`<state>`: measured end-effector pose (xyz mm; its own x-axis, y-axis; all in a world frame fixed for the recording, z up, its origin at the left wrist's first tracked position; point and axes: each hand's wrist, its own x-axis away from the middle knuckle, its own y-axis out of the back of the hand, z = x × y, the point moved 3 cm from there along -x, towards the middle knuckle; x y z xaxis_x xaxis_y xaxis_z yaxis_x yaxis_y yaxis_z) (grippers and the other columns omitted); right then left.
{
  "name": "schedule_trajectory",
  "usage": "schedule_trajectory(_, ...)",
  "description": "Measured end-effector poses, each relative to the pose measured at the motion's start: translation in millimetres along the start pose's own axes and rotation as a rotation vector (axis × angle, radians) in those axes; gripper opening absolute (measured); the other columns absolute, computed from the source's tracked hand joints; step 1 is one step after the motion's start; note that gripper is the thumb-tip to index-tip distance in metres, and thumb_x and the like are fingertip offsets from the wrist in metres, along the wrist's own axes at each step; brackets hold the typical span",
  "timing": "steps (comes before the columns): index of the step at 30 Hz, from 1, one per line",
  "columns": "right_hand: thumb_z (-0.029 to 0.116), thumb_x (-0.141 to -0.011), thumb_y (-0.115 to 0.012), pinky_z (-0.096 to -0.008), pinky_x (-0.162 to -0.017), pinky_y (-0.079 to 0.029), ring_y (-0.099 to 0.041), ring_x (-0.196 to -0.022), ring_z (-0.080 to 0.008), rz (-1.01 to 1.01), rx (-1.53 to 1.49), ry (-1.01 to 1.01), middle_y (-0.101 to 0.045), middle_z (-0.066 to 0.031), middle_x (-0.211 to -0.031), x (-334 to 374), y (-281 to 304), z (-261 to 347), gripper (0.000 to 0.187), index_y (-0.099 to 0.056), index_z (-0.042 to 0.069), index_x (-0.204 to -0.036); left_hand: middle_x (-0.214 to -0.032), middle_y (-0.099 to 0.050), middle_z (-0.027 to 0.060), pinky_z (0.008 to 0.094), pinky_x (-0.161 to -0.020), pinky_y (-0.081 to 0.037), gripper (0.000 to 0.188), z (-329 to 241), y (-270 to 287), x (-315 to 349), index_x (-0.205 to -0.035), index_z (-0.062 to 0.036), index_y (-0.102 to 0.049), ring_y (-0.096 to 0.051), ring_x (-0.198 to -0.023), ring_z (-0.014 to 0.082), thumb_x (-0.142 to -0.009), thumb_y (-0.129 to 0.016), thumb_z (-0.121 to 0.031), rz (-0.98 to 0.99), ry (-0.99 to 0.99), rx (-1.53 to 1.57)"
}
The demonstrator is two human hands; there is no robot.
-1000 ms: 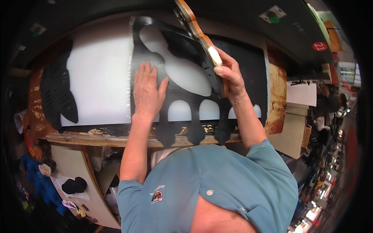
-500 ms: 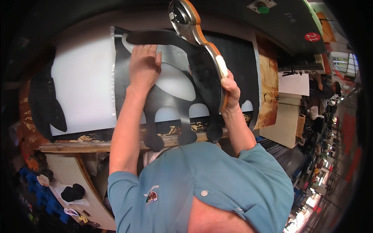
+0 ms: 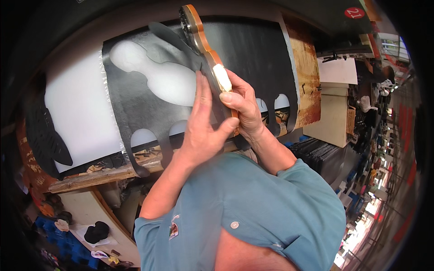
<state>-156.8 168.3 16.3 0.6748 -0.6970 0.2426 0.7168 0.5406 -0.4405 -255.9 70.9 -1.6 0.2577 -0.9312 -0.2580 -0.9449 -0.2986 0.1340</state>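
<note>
My right hand (image 3: 247,106) grips an orange-edged metal cutting die (image 3: 202,39), shaped like a shoe sole and held tilted on its edge above the work surface. A pale patch covers part of its side by my thumb. My left hand (image 3: 199,131) has its fingers stretched out along the die's inner face, thumb near the die's lower end. Beside the die a thin black sole-shaped piece (image 3: 169,38) sticks out, near my left fingertips; its lower part is hidden. Beneath lies a black sheet (image 3: 253,40) with a sole-shaped hole and rounded cut-outs along its near edge.
A white board (image 3: 79,90) lies under the sheet, with several black cut pieces (image 3: 43,131) at its left end. A wooden rail (image 3: 81,183) runs along the near side. Dark machinery overhangs the far side. Stacked black sheets (image 3: 312,156) stand at the right; a person is farther back.
My left hand has come off the sheet and moved right to the die. The die has shifted left and turned more edge-on. A sole-shaped hole in the sheet is now uncovered.
</note>
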Motion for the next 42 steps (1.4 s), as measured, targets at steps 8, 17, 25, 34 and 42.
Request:
schedule_trajectory(8,0.026,-0.091,-0.074,-0.0290,-0.097,-0.053,-0.066,-0.107,-0.0135,0.006,-0.125,-0.047,-0.070,-0.0089,-0.121,4,13,2,0.073,-0.053,-0.008,-0.153,-0.130,-0.069,0.0166,0.0345,-0.105,-0.049,0.040,25,22,27,-0.138,0.0077,-0.063,-0.064,-0.121,0.0216,-0.116,-0.051,-0.024,-0.288,0.393,0.214)
schedule_trajectory(17,0.014,-0.080,-0.087,-0.0354,-0.110,-0.051,-0.063,-0.129,-0.0223,-0.094,0.338,0.141,-0.062,-0.0187,-0.145,15,71,34,0.084,-0.054,-0.010,-0.153,-0.134,-0.070,0.0114,0.0327,-0.106,-0.052,0.045,46,99,69,-0.149,0.0053,-0.056,-0.066,-0.119,0.0177,-0.115,-0.055,-0.023,-0.469,0.501,0.598)
schedule_trajectory(25,0.027,-0.074,-0.089,-0.0509,-0.106,-0.051,-0.057,-0.126,-0.0456,-0.202,1.569,0.548,-0.056,-0.0295,-0.145,0,82,21,0.073,-0.069,-0.005,-0.135,-0.133,-0.071,0.0131,0.0348,-0.101,-0.058,0.047,46,108,40,-0.149,0.0058,-0.055,-0.072,-0.113,0.0193,-0.111,-0.059,-0.021,-0.313,0.627,0.752)
schedule_trajectory(34,0.031,-0.095,-0.082,-0.0433,-0.102,-0.054,-0.067,-0.121,-0.0362,0.074,1.216,0.782,-0.069,-0.0216,-0.134,-101,5,5,0.056,-0.067,-0.002,-0.138,-0.148,-0.065,0.0164,0.0338,-0.109,-0.051,0.059,56,115,-4,-0.152,0.0061,-0.058,-0.067,-0.125,0.0182,-0.101,-0.069,-0.020,-0.059,0.459,0.493)
schedule_trajectory(42,0.028,-0.106,-0.071,-0.0327,-0.103,-0.053,-0.069,-0.117,-0.0224,0.092,0.847,0.384,-0.074,-0.0154,-0.127,-123,-6,-17,0.036,-0.076,0.002,-0.131,-0.147,-0.065,0.0169,0.0352,-0.120,-0.039,0.096,53,103,-31,-0.161,0.0056,-0.046,-0.060,-0.134,0.0235,-0.076,-0.075,-0.030,0.027,0.354,0.543)
